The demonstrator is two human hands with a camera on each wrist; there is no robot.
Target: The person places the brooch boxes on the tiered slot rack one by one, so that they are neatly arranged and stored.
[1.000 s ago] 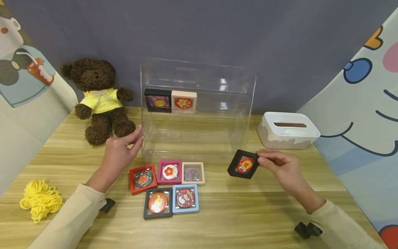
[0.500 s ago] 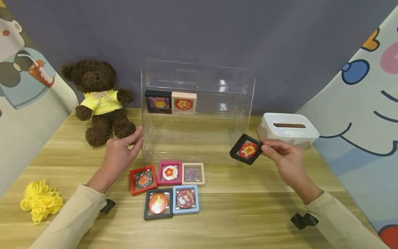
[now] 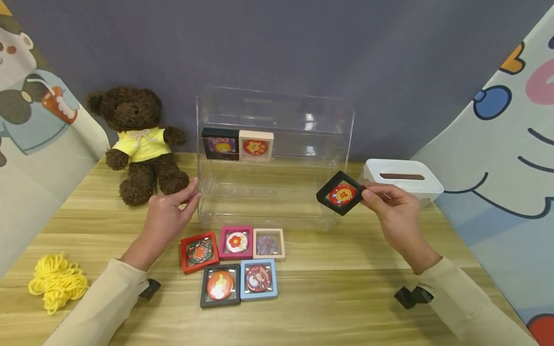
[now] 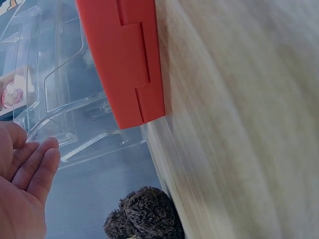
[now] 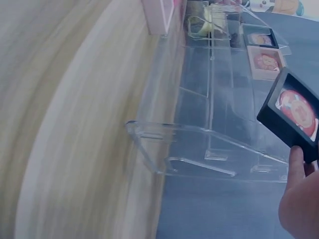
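From where I stand, the right hand [image 3: 396, 209] is clamped by thumb and fingers on one corner of a black square frame [image 3: 339, 194], a thick-walled, matte box whose window shows a round red disc with a yellow centre. The frame is raised off the table, tilted like a diamond, in front of the right end of a clear plastic stand [image 3: 298, 144]. The left hand [image 3: 166, 211] is at the stand's left edge, thumb and fingertips close together; I can't tell from here whether they pinch the thin panel or just lean against it.

The stand is glossy and see-through, with stepped shelves and rounded corners that catch the light. On an upper shelf, at its left end, a black frame with a purple picture [image 3: 220, 144] leans back beside a pale pink frame [image 3: 256, 145]. Before the stand lie five more square frames: red [image 3: 200, 252], magenta [image 3: 236, 242] and cream [image 3: 268, 244] behind, charcoal [image 3: 220, 285] and light blue [image 3: 258, 278] nearer. The left-wrist view shows a notched seam along the red one's smooth side.

The table [image 3: 346, 307] has a streaky wood grain. A curly brown plush bear [image 3: 143, 144] wears a yellow hoodie; loopy yellow yarn [image 3: 57, 283] lies at left, and a smooth, slotted white tissue box [image 3: 402, 187] at right.
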